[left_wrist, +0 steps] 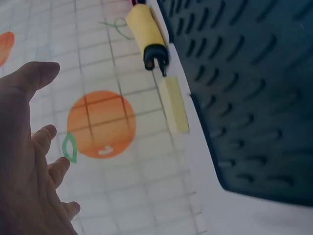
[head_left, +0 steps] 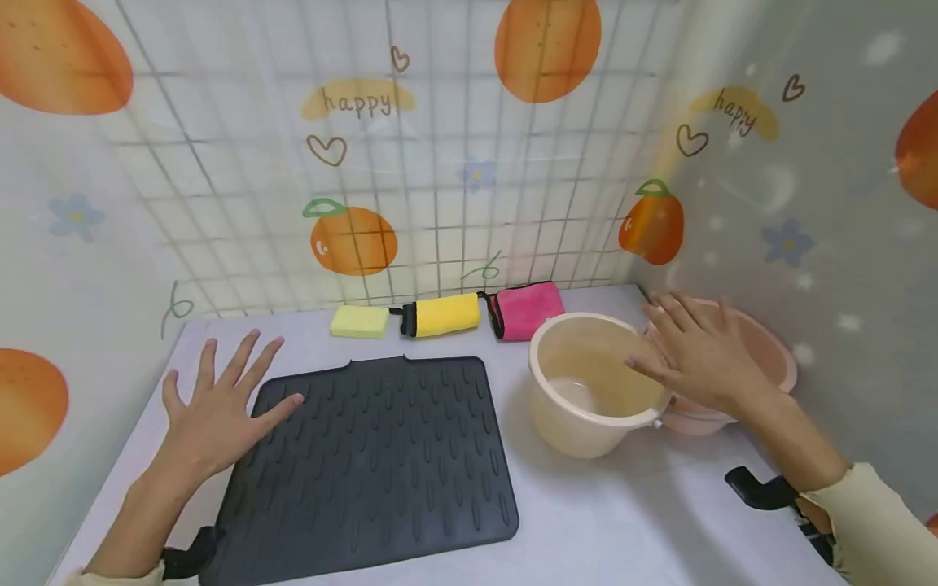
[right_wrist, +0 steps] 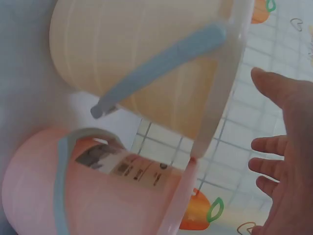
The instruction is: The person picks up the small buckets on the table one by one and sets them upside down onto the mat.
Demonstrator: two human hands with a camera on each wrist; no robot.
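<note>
Left hand (head_left: pixel 215 419), spread, beside ridged mat (head_left: pixel 374 472); right hand (head_left: pixel 699 358), spread, above cream bucket (head_left: pixel 572 431) and pink bucket (right_wrist: pixel 110 196), best lowered without bumping either.

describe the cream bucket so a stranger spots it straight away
In the head view, find the large dark ridged mat. The cream bucket stands just to its right, with a pink bucket beyond it. Cream colour sets it apart from that pink neighbour.
</note>
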